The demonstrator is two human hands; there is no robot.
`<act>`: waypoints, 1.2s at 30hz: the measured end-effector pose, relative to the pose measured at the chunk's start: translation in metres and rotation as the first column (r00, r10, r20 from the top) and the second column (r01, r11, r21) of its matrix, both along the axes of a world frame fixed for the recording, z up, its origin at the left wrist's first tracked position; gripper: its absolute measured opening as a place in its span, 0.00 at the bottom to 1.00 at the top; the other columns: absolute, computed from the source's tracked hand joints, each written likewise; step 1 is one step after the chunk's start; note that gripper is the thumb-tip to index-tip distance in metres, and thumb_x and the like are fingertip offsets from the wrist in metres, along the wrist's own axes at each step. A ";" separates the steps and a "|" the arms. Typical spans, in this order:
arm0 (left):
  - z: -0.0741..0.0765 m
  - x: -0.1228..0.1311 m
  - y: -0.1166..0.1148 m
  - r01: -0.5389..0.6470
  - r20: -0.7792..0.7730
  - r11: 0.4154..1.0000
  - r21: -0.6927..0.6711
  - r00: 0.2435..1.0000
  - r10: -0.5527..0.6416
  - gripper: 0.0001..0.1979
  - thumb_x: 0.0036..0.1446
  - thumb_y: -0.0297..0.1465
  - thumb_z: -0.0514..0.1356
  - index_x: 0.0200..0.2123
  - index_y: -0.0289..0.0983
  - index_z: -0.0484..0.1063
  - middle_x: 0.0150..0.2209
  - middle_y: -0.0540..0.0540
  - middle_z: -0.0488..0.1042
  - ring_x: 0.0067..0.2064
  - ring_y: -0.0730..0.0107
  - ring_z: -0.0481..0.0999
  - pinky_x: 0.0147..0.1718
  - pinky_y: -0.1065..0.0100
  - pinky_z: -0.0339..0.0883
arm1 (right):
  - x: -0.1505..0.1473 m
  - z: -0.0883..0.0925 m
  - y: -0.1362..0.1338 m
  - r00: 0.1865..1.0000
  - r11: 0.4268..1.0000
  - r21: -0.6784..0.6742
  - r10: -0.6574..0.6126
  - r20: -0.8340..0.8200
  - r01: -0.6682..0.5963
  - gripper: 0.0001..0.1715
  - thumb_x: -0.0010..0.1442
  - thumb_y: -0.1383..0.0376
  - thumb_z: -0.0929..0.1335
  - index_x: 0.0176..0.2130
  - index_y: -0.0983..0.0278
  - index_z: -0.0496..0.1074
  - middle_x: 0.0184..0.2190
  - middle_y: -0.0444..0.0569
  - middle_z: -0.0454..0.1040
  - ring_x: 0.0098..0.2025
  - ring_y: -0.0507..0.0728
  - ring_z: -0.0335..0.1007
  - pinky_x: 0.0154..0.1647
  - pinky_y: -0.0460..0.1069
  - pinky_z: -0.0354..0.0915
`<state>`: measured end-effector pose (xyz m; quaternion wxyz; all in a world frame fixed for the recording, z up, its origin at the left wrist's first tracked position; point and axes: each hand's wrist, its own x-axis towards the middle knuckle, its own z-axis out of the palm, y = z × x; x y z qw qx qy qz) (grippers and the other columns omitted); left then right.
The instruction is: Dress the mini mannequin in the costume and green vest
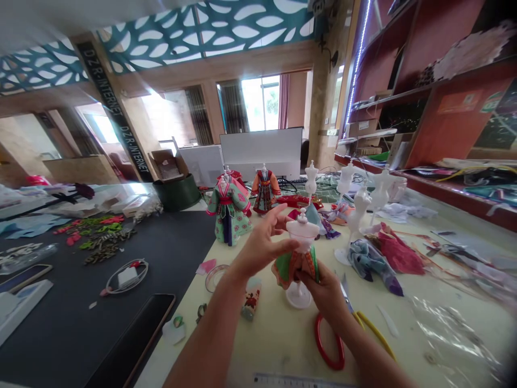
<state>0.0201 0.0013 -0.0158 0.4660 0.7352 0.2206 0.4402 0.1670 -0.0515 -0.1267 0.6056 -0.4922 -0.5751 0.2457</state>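
Note:
A small white mannequin stands upright on its round base in front of me. A miniature green and orange skirt hangs around its lower part. My right hand pinches the skirt at its lower right side, with some fingertips hidden beneath the cloth. At the mannequin's left, my left hand is open, its fingers spread and raised. Its thumb reaches across to the mannequin's waist; whether it touches I cannot tell. Red-handled scissors lie partly under my right forearm.
Dressed mannequins, one in a green robe and one in an orange-sleeved robe, stand behind. Several bare mannequins and crumpled fabric pieces are at right. Yellow-handled scissors, a ruler and a phone lie nearby.

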 end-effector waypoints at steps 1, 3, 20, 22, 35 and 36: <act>0.002 -0.007 0.002 0.058 -0.034 0.998 0.002 0.998 -0.058 0.36 0.49 0.34 0.66 0.60 0.42 0.58 0.53 0.39 0.68 0.54 0.55 0.68 0.53 0.55 0.60 | 0.001 0.000 0.000 1.000 1.000 -0.006 0.018 -0.009 -0.018 0.08 0.54 0.61 0.67 0.31 0.65 0.70 0.24 0.45 0.73 0.26 0.56 0.68 0.28 0.50 0.67; 0.004 -0.014 0.004 0.137 -0.083 0.990 0.037 0.988 -0.134 0.35 0.48 0.31 0.66 0.59 0.44 0.59 0.57 0.41 0.65 0.57 0.54 0.66 0.56 0.55 0.58 | 0.002 0.001 -0.001 0.999 0.999 -0.018 0.050 -0.021 -0.050 0.09 0.54 0.61 0.67 0.32 0.65 0.71 0.24 0.46 0.73 0.27 0.56 0.69 0.30 0.50 0.67; -0.009 0.003 0.003 0.126 -0.042 0.980 0.153 0.992 -0.121 0.34 0.48 0.22 0.64 0.59 0.43 0.60 0.59 0.42 0.63 0.58 0.57 0.65 0.53 0.62 0.63 | 0.026 0.015 -0.011 0.987 0.987 0.099 -0.113 -0.116 0.125 0.19 0.57 0.55 0.67 0.44 0.63 0.68 0.39 0.52 0.72 0.42 0.60 0.69 0.41 0.53 0.67; -0.010 0.004 0.003 0.133 -0.049 0.978 0.158 0.991 -0.127 0.34 0.49 0.23 0.64 0.59 0.42 0.59 0.59 0.42 0.64 0.57 0.57 0.66 0.52 0.62 0.64 | 0.031 0.014 -0.011 0.967 0.962 0.145 -0.210 -0.146 0.231 0.17 0.57 0.55 0.67 0.42 0.62 0.68 0.39 0.51 0.72 0.42 0.59 0.69 0.43 0.54 0.65; -0.008 0.000 0.000 0.187 -0.109 0.978 0.096 0.978 -0.176 0.35 0.49 0.24 0.64 0.60 0.43 0.58 0.55 0.42 0.68 0.56 0.56 0.67 0.51 0.62 0.64 | 0.023 0.024 -0.013 0.983 0.960 0.249 -0.156 0.097 0.128 0.17 0.60 0.60 0.65 0.50 0.60 0.66 0.46 0.51 0.69 0.47 0.59 0.66 0.50 0.56 0.62; -0.008 0.000 -0.001 0.181 -0.108 0.979 0.093 0.979 -0.171 0.35 0.49 0.23 0.64 0.60 0.43 0.58 0.55 0.41 0.68 0.55 0.57 0.68 0.50 0.62 0.64 | 0.023 0.026 -0.012 0.982 0.961 0.250 -0.152 0.108 0.121 0.18 0.60 0.60 0.65 0.50 0.59 0.66 0.46 0.51 0.69 0.48 0.59 0.66 0.50 0.56 0.62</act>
